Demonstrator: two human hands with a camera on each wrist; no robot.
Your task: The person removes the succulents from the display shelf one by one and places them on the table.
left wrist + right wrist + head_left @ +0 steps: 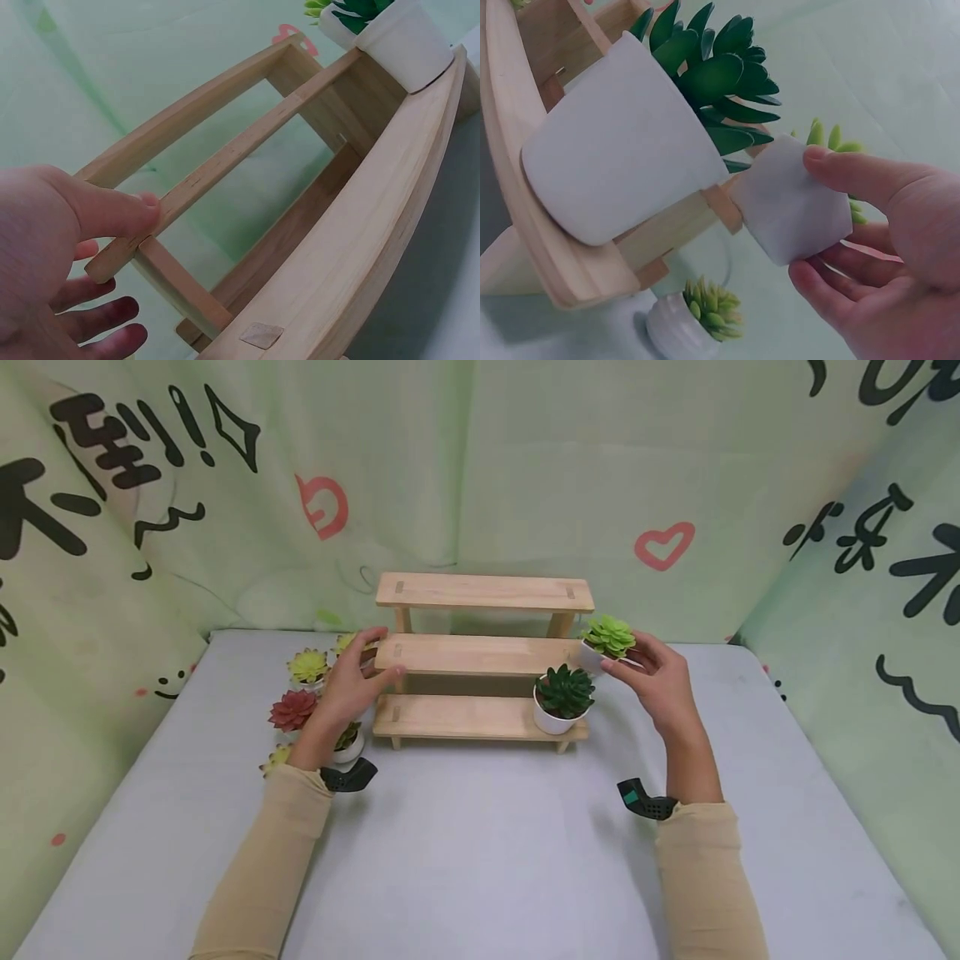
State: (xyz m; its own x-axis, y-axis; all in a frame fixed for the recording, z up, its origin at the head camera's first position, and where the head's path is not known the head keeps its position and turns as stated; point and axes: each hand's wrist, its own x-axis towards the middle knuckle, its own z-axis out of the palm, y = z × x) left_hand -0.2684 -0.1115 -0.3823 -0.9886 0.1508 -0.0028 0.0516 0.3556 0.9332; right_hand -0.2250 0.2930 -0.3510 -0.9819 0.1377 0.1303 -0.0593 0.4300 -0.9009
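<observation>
A three-tier wooden stand (pixel 465 653) rests on the table. My left hand (pixel 349 687) grips the left end of its middle shelf, thumb (pixel 127 214) on the board's edge and fingers around the far side. In my right hand (pixel 660 681) is a white pot (pixel 791 199) with a light green succulent (pixel 609 636), pinched between thumb and fingers by the middle shelf's right end. I cannot tell whether that pot touches the shelf. A dark green succulent (pixel 566 692) in a white pot (pixel 622 142) stands on the bottom shelf's right end.
Left of the stand are several potted succulents, among them a red one (pixel 293 710) and a yellow one (pixel 308 666), partly hidden by my left arm. A small ribbed white pot (pixel 676 328) shows low in the right wrist view. A printed green curtain (pixel 540 502) hangs behind the table.
</observation>
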